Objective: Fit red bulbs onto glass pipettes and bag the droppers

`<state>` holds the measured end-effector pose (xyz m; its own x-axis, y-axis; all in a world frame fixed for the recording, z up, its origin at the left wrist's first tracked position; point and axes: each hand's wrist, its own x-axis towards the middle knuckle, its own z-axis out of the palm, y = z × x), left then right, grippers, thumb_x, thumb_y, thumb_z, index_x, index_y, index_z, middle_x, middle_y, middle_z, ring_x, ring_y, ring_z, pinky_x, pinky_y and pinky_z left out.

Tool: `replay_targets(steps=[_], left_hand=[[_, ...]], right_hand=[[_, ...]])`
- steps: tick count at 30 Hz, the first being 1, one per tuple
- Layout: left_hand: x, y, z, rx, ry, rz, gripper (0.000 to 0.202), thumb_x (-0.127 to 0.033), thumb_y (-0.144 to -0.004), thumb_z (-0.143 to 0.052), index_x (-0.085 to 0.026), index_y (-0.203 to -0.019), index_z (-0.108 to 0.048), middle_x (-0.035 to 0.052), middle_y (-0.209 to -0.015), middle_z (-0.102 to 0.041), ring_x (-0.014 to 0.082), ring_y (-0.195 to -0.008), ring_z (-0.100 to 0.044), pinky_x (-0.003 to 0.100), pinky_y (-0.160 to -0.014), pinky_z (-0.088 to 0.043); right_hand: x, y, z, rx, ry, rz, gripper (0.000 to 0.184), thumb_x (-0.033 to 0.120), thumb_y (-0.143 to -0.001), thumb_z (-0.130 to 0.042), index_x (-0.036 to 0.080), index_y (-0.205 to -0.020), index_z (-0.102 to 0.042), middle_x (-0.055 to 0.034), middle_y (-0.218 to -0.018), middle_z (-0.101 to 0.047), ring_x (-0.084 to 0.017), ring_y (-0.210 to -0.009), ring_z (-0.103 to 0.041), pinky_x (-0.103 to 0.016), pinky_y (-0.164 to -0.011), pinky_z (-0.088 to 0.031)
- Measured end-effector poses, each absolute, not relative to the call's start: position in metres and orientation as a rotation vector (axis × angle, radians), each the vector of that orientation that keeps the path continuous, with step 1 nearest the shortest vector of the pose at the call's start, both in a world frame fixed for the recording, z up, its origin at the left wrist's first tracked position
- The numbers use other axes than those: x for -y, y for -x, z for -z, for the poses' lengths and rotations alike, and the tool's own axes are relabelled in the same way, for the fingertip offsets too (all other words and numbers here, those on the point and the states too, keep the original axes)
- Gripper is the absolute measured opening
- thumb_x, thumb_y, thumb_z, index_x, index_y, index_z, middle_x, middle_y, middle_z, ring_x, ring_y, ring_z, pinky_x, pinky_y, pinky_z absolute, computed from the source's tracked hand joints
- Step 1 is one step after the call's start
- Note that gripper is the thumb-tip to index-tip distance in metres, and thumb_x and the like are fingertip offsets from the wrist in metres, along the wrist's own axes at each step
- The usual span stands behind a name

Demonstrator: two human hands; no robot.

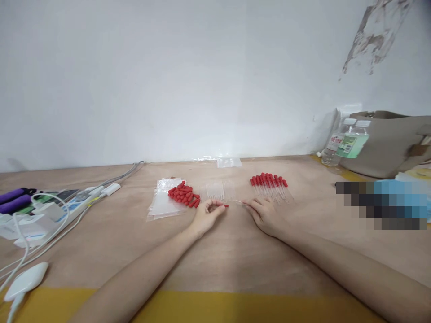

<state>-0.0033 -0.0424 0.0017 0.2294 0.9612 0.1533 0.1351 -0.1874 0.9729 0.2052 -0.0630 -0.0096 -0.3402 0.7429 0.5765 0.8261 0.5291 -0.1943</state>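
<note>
Between the thumb and fingers of my left hand (pixel 206 217) is a small red rubber bulb (pixel 226 206), its end poking out to the right. My right hand (pixel 265 216) pinches a thin clear dropper tube (pixel 237 202) that points left toward the bulb, with a small gap between them. Just left of my left hand lies a pile of red rubber bulbs (pixel 183 194) on clear plastic bags (pixel 161 207). Loose clear tubes (pixel 215 190) lie beyond my hands. Behind my right hand, several droppers with red bulbs fitted (pixel 268 180) lie in a row.
At left are a power strip (pixel 76 204) with chargers and white cables, and a purple object (pixel 15 202). A small plastic bag (pixel 229 162) lies by the wall. Two bottles (pixel 352 141) and a grey bag (pixel 387 143) stand at back right. Yellow tape (pixel 188 307) lines the front edge.
</note>
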Motion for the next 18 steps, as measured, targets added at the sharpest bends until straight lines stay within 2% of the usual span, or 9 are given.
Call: replay_targets(steps=[3,6,13,18], left_hand=[[0.044,0.002,0.0,-1.081,-1.599,-1.076,0.024,-0.028,-0.063,-0.067,-0.014,-0.076,-0.054,0.0031,-0.073,-0.063,0.0133,-0.068,-0.059,0.027,-0.065,-0.047],[0.042,0.004,0.002,-1.065,-1.638,-1.116,0.023,-0.029,-0.065,-0.066,-0.014,-0.072,-0.05,-0.0001,-0.066,-0.059,0.0114,-0.063,-0.058,0.025,-0.062,-0.046],[0.038,0.006,0.004,-0.889,-1.427,-1.177,0.027,-0.029,-0.068,-0.064,-0.015,-0.082,-0.047,0.0017,-0.079,-0.059,0.0133,-0.076,-0.061,0.032,-0.078,-0.046],[0.04,0.005,0.003,-0.872,-1.451,-1.141,0.028,-0.033,-0.069,-0.064,-0.014,-0.082,-0.048,0.0022,-0.078,-0.059,0.0137,-0.074,-0.062,0.033,-0.079,-0.047]], right_hand=[[0.064,-0.195,0.004,2.208,1.245,0.143,0.03,0.024,-0.088,-0.031,0.02,-0.1,-0.058,-0.0048,-0.084,-0.061,-0.014,-0.074,-0.054,-0.028,-0.072,-0.033],[0.063,-0.189,0.002,2.216,1.243,0.107,0.028,0.023,-0.087,-0.032,0.019,-0.095,-0.058,-0.0047,-0.086,-0.062,-0.014,-0.076,-0.055,-0.028,-0.072,-0.033],[0.067,-0.19,0.001,2.19,1.211,0.092,0.025,0.022,-0.086,-0.034,0.018,-0.091,-0.058,-0.0045,-0.085,-0.063,-0.015,-0.076,-0.054,-0.029,-0.073,-0.031],[0.072,-0.186,-0.004,2.183,1.202,0.09,0.025,0.022,-0.086,-0.035,0.018,-0.094,-0.058,-0.0045,-0.085,-0.063,-0.014,-0.074,-0.054,-0.029,-0.072,-0.031]])
